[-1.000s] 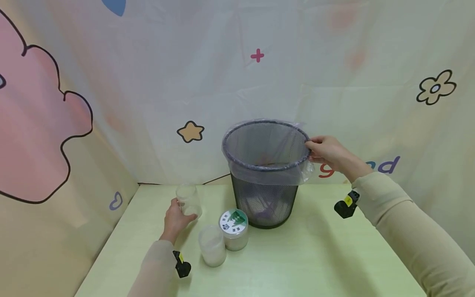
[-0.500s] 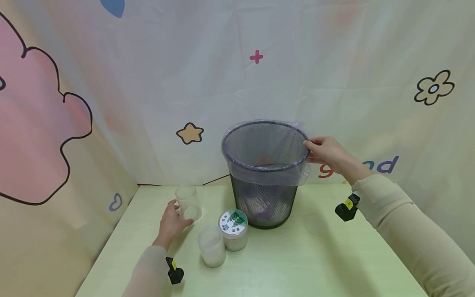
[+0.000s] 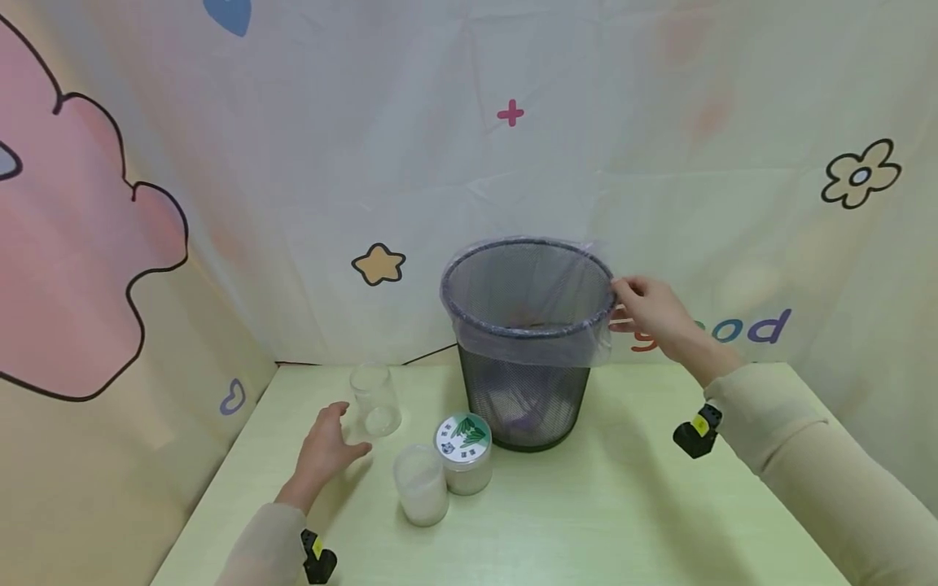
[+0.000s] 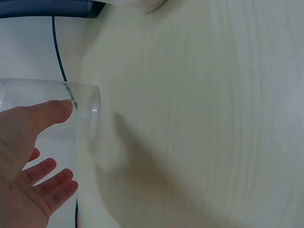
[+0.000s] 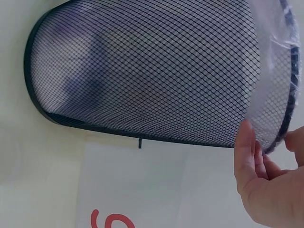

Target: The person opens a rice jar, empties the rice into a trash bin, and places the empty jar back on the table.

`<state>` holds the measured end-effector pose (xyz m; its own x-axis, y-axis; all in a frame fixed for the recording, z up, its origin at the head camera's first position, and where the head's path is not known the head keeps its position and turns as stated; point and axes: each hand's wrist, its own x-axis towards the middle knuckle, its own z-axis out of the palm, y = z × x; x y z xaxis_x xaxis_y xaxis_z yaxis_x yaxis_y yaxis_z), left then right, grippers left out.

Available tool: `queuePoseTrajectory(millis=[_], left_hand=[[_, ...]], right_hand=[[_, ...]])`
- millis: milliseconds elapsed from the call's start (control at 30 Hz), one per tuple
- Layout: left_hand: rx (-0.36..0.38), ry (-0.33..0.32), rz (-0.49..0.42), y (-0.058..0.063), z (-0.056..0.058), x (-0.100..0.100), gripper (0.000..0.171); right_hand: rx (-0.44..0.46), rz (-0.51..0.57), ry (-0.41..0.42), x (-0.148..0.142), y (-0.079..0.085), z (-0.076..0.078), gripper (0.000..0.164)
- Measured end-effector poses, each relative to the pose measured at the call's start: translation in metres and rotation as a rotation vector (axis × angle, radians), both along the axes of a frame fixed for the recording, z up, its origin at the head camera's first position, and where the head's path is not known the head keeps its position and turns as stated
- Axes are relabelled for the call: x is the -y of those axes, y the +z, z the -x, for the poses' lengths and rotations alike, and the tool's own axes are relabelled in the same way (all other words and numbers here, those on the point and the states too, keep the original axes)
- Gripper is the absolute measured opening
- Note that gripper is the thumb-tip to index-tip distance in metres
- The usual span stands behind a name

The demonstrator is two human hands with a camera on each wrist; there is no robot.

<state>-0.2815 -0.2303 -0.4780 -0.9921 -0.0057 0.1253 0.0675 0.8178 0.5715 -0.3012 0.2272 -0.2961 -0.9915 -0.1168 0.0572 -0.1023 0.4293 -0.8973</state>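
A transparent empty jar [image 3: 375, 407] stands upright at the back left of the table. Just left of it is my left hand [image 3: 322, 446], thumb and fingers spread, holding nothing; in the left wrist view the thumb overlaps the jar [image 4: 88, 97]. My right hand [image 3: 655, 313] is at the right rim of a black mesh wastebasket [image 3: 523, 407]. In the right wrist view its fairly straight fingers [image 5: 244, 147] and thumb lie apart, either side of the basket rim. A clear plastic bag [image 3: 528, 348] lines the basket, folded over the rim.
In front of the basket stand a jar with a green-and-white lid [image 3: 464, 456] and, beside it, a cloudy uncovered jar [image 3: 421, 487]. A printed curtain [image 3: 440, 163] hangs behind the pale table [image 3: 586, 521].
My left hand has let go of the empty jar and drawn back toward the lower left. My right thumb has slid off the inside of the rim as that hand shifted slightly right.
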Motion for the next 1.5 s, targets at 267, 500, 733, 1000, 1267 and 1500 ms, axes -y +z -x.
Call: queuePoseTrajectory(millis=[267, 500, 733, 1000, 1267, 1500], left_hand=[[-0.034, -0.033, 0.019, 0.004, -0.014, -0.003, 0.074], [-0.060, -0.106, 0.005, 0.004, -0.027, -0.009, 0.072], [-0.035, -0.181, -0.040, 0.000, -0.040, -0.017, 0.074], [0.008, -0.198, -0.074, -0.007, -0.053, -0.029, 0.076], [0.024, -0.276, -0.135, -0.021, -0.063, -0.043, 0.080], [0.038, -0.305, -0.214, -0.032, -0.069, -0.054, 0.085]], right_hand=[[-0.049, -0.075, -0.059, -0.001, -0.014, -0.008, 0.062], [-0.130, -0.112, -0.044, -0.007, -0.026, -0.017, 0.054], [-0.260, -0.268, -0.031, -0.010, -0.040, -0.022, 0.041], [-0.404, -0.391, 0.000, -0.011, -0.063, -0.029, 0.026], [-0.474, -0.401, 0.060, -0.008, -0.088, -0.040, 0.018], [-0.497, -0.411, 0.105, -0.003, -0.105, -0.051, 0.014]])
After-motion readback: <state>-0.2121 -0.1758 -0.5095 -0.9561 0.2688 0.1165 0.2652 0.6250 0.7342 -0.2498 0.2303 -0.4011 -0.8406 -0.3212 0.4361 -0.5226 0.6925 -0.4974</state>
